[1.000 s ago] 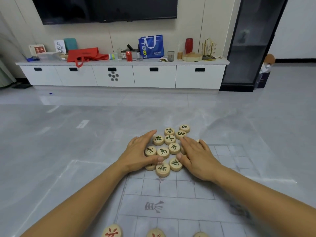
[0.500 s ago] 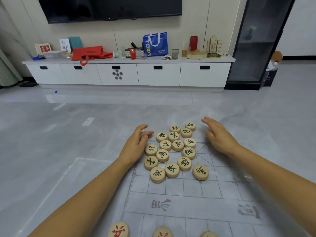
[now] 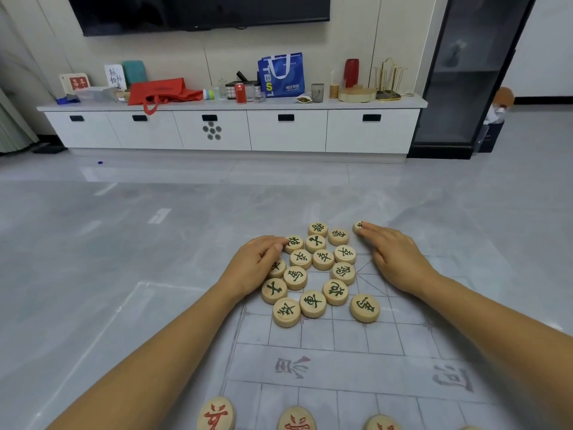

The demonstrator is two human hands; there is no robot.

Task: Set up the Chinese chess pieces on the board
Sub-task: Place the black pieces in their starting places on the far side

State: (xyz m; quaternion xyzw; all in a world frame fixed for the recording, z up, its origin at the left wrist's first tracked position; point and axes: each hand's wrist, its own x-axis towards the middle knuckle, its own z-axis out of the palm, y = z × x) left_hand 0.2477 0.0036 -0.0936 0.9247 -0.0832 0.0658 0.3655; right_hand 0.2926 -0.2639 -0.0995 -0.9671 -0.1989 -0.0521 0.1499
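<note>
Your left hand (image 3: 254,265) rests loose-fingered against the green-piece cluster (image 3: 323,259) at the board's (image 3: 341,361) far edge, right hand (image 3: 393,259) flat, fingertips on one stray piece (image 3: 358,226).

Chess board (image 3: 341,364) flat on the floor (image 3: 124,243); pieces massed at its far end.
Cluster of pieces (image 3: 313,274) lies between left hand (image 3: 254,268) and right hand (image 3: 393,259); lone piece (image 3: 357,225) under right fingertips (image 3: 368,227); row of pieces (image 3: 296,418) at near edge.
</note>
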